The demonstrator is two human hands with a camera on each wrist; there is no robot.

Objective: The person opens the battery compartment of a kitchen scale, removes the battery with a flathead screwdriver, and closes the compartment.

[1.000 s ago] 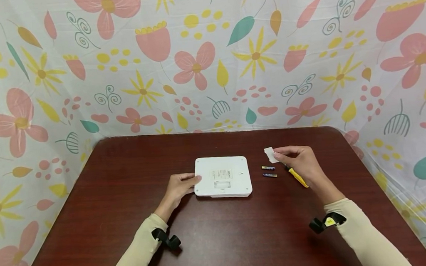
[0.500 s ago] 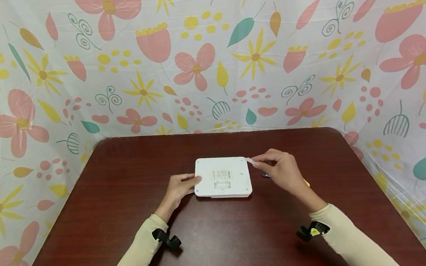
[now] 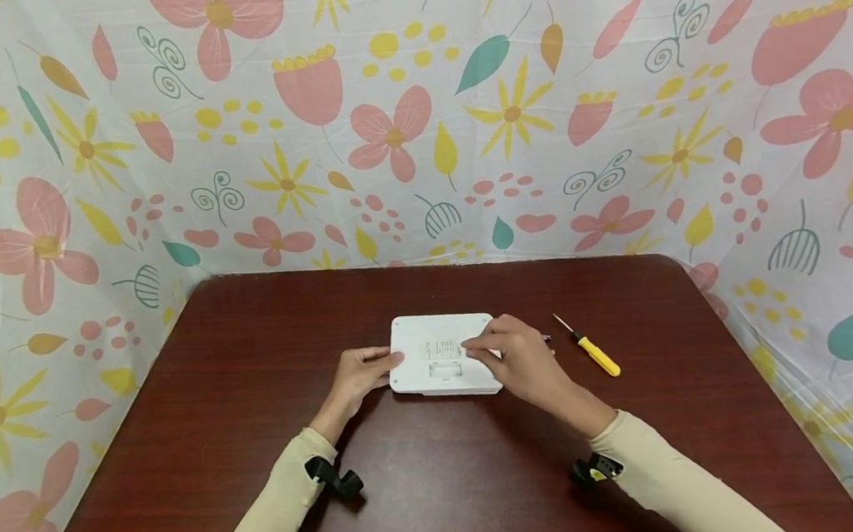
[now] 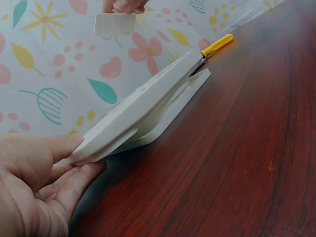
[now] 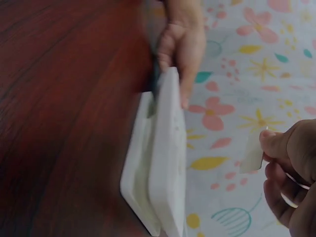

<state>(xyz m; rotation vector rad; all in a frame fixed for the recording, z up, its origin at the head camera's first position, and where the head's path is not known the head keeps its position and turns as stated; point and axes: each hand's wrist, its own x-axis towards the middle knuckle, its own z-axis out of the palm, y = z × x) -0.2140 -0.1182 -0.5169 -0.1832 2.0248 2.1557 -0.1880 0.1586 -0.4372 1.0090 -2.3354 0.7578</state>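
A white flat device (image 3: 417, 333), like an upturned kitchen scale, lies with a printed label and an uncovered battery compartment (image 3: 445, 370) facing up. My left hand (image 3: 358, 378) grips its left edge, thumb above and fingers beneath. In the left wrist view, the device's two layers (image 4: 143, 108) stand apart with a gap. My right hand (image 3: 516, 355) hovers over the device's right half. Between its thumb and fingers it pinches a small white battery cover (image 5: 254, 153), seen held above the device in both wrist views and hidden by fingers in the head view.
A yellow-handled screwdriver (image 3: 597, 356) lies right of the device on the dark wooden table (image 3: 267, 337). The end of a battery (image 3: 547, 337) peeks out behind the right hand. A floral curtain (image 3: 394, 135) hangs around the table's back and sides.
My right hand has carried the battery cover leftward from near the screwdriver to above the device. The screwdriver is now uncovered, while the batteries are mostly hidden. The left hand has stayed in place.
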